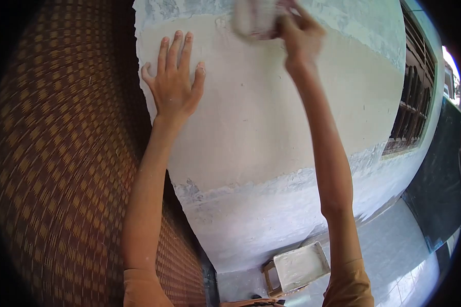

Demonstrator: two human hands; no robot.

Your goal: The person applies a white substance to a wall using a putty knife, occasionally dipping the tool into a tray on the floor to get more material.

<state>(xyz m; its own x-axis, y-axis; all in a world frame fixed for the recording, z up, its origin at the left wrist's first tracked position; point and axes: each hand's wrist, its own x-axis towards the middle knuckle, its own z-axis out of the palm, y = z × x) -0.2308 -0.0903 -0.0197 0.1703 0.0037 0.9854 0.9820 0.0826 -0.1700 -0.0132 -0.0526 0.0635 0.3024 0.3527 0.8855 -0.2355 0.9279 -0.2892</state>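
My left hand (175, 87) lies flat on the wall near its left edge, fingers spread and holding nothing. Pale dabs mark its fingertips. At the top of the view, my right hand (303, 43) is wrapped round a whitish flat tool (255, 19) with reddish marks. Motion blurs this tool, so its exact kind does not show; it is up against the wall or just off it. A smooth beige coat (241, 117) spreads over the wall between both hands, with rougher whitish-blue wall (251, 212) above and below.
On the floor below stands a tray of pale paste (301, 266), resting on a small wooden stool (271, 280). A brown woven panel (71, 153) runs close along the left. At the right are a barred window (412, 97) and a dark board (435, 174).
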